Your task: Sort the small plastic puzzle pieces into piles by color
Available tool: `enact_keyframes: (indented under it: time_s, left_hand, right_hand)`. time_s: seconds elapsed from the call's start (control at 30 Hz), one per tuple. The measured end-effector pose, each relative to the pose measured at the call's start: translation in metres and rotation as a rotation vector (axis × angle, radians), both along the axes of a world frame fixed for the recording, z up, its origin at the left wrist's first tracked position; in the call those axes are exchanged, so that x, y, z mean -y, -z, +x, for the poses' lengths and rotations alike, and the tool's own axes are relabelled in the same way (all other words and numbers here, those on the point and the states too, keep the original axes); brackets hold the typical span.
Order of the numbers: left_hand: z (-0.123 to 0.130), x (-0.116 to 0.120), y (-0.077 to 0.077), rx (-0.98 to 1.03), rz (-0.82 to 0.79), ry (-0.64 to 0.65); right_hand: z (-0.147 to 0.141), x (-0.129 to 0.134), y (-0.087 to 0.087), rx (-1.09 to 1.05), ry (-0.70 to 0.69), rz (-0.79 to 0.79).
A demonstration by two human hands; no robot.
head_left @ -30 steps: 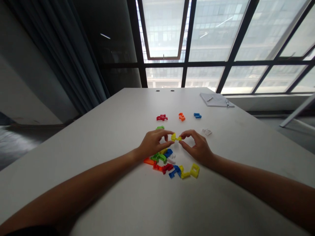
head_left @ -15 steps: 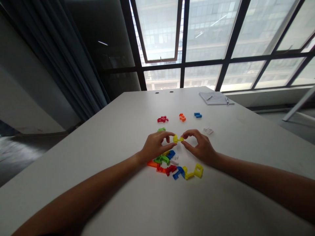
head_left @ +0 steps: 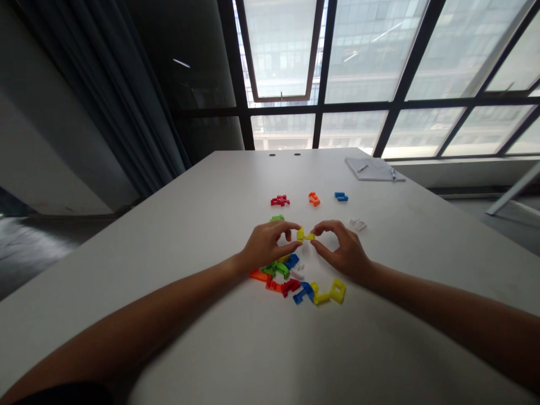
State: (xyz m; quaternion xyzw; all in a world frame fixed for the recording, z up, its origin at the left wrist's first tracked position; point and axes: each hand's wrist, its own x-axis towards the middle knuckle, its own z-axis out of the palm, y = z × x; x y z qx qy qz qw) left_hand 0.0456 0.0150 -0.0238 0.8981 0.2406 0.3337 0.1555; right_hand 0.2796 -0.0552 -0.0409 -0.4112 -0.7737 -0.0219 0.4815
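Observation:
Between my two hands a small yellow piece (head_left: 306,235) is held above the white table (head_left: 202,337). My left hand (head_left: 266,244) pinches its left end between thumb and index finger. The thumb and index finger of my right hand (head_left: 342,247) close on its right end. Below the hands lies a loose pile with green pieces (head_left: 282,270), a red piece (head_left: 291,287), a blue piece (head_left: 304,292), a white piece (head_left: 297,272), orange pieces (head_left: 274,284) and a square yellow piece (head_left: 337,291). My left hand partly covers the pile's upper left.
Farther back lie red pieces (head_left: 280,201), an orange piece (head_left: 314,199), blue pieces (head_left: 341,197), white pieces (head_left: 358,225) and a green piece (head_left: 277,218). Papers (head_left: 371,169) with pens rest at the table's back right.
The view has shifted slightly. Both hands keep their pinch on the yellow piece, which looks turned a little.

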Motion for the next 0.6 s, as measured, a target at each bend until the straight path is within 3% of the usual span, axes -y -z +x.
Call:
enact_keyframes:
  time_s: [0.2,0.6]
  left_hand:
    - [-0.001,-0.005,0.0,0.048,-0.075,-0.063]
    - [-0.007,-0.035,0.005,0.439,-0.252,-0.342]
  right_hand:
    - [0.008,-0.007,-0.007,0.063,0.056,0.037]
    - [0.062,-0.048,-0.028,0.153,0.273,0.075]
